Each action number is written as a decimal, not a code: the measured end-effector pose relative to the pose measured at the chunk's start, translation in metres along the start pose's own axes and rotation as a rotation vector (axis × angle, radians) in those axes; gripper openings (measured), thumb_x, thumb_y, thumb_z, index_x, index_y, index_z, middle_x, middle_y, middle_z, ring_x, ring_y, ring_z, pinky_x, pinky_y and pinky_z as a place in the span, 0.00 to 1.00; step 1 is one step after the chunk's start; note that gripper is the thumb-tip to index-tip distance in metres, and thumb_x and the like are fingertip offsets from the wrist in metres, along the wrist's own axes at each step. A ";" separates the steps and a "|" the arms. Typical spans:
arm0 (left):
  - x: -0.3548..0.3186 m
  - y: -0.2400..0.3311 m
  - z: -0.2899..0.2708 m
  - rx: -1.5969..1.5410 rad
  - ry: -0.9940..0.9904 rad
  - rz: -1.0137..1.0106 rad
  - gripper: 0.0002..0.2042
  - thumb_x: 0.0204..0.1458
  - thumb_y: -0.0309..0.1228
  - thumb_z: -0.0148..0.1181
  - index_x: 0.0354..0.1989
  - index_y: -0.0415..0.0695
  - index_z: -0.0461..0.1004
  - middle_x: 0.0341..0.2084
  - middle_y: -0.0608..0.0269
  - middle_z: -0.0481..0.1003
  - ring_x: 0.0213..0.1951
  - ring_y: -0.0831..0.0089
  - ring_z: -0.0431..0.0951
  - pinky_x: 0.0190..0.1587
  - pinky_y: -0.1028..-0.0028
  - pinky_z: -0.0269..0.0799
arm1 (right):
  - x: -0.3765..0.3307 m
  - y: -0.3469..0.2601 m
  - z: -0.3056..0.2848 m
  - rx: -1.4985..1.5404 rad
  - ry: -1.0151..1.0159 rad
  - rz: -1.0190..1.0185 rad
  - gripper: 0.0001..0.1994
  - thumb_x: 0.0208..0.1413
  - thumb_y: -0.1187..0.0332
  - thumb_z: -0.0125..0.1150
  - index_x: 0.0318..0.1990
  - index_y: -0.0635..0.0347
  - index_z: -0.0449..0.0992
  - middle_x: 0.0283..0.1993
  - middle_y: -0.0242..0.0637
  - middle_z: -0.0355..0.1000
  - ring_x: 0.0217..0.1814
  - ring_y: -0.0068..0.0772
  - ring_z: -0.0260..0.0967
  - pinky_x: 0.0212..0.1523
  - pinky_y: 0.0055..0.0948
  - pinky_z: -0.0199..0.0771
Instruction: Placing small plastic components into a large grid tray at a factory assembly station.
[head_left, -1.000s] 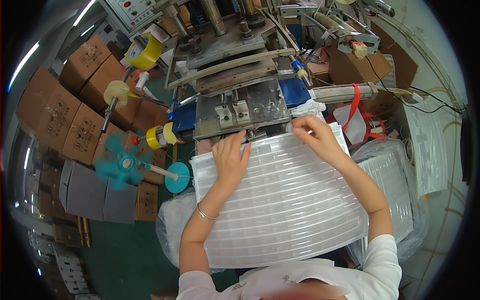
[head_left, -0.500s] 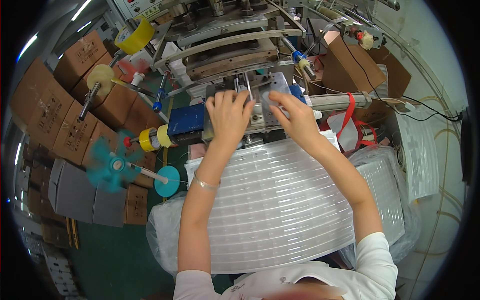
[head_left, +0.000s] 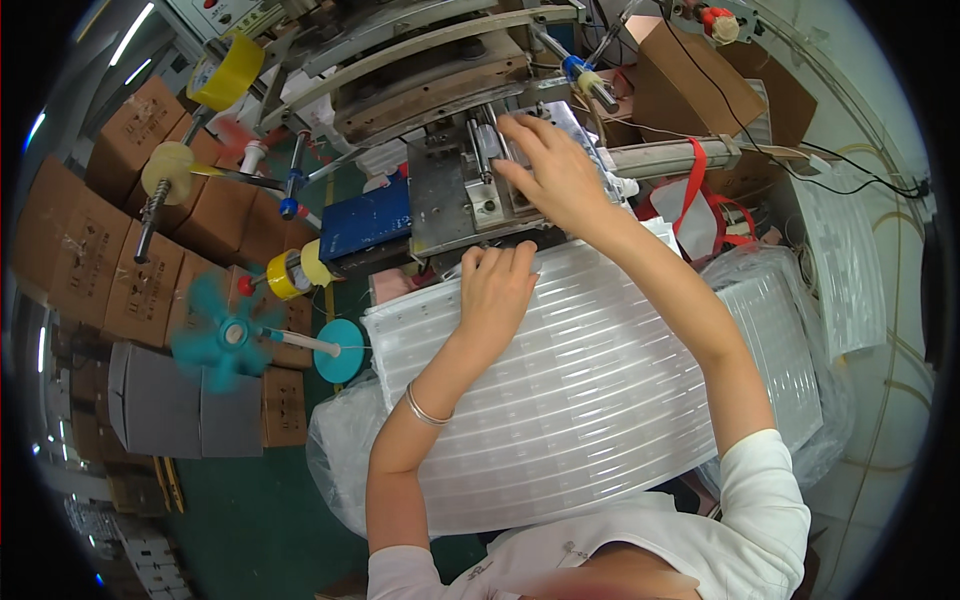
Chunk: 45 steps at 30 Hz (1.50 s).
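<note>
My right hand (head_left: 562, 178) reaches over the metal bed (head_left: 440, 195) of a press, its thumb and forefinger apart beside a slim metal rod and block (head_left: 487, 200). Under and behind that hand shows a shiny plate (head_left: 572, 118); its contact with the fingers is hidden. My left hand (head_left: 497, 295) is lower, at the bed's front edge, fingers bent downward over the far edge of a broad stack of clear ribbed plastic sheets (head_left: 570, 400). What its fingertips grip, if anything, cannot be made out. The press head (head_left: 430, 95) stands above the bed.
To the left are a blue block (head_left: 365, 220), yellow tape rolls (head_left: 228, 72) and a blurred teal fan (head_left: 232, 335). Stacked cartons (head_left: 75, 240) line the far left. An open carton (head_left: 690, 80), a red strap (head_left: 692, 185) and bagged sheets (head_left: 780, 340) lie right.
My left hand has come back from the bed toward me, down to the sheet stack's far edge. My right hand has shifted slightly left and up over the bed. The view has turned slightly.
</note>
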<state>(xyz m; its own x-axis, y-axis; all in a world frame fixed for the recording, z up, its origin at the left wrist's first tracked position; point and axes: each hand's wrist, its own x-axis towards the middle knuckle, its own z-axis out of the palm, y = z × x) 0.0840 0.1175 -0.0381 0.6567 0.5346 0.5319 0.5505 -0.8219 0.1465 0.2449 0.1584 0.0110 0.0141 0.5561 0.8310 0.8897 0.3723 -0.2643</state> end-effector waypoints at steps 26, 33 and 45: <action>-0.053 0.002 -0.018 -0.147 -0.055 0.006 0.17 0.48 0.29 0.59 0.48 0.44 0.71 0.43 0.58 0.73 0.44 0.63 0.72 0.50 0.65 0.60 | -0.095 0.003 -0.080 0.068 -0.368 0.025 0.10 0.42 0.76 0.57 0.35 0.56 0.71 0.32 0.38 0.66 0.36 0.41 0.69 0.32 0.37 0.73; -0.063 -0.018 -0.039 -0.108 0.068 -0.142 0.17 0.47 0.27 0.60 0.48 0.43 0.72 0.44 0.57 0.72 0.44 0.59 0.72 0.48 0.64 0.62 | -0.088 0.011 -0.080 0.344 -0.489 0.301 0.09 0.54 0.68 0.58 0.41 0.59 0.68 0.41 0.40 0.71 0.41 0.38 0.70 0.38 0.30 0.72; 0.048 -0.042 -0.032 0.320 0.493 -0.210 0.18 0.47 0.35 0.62 0.47 0.49 0.74 0.40 0.59 0.72 0.46 0.63 0.67 0.50 0.60 0.56 | -0.049 -0.003 -0.085 0.516 -0.349 0.313 0.12 0.52 0.73 0.59 0.46 0.60 0.74 0.50 0.36 0.71 0.43 0.26 0.70 0.40 0.25 0.75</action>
<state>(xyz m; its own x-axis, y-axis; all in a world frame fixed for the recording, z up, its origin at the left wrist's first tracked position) 0.0757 0.1715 0.0083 0.2446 0.4615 0.8527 0.8190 -0.5691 0.0731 0.2807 0.0665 0.0126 0.0101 0.8689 0.4949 0.5361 0.4131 -0.7362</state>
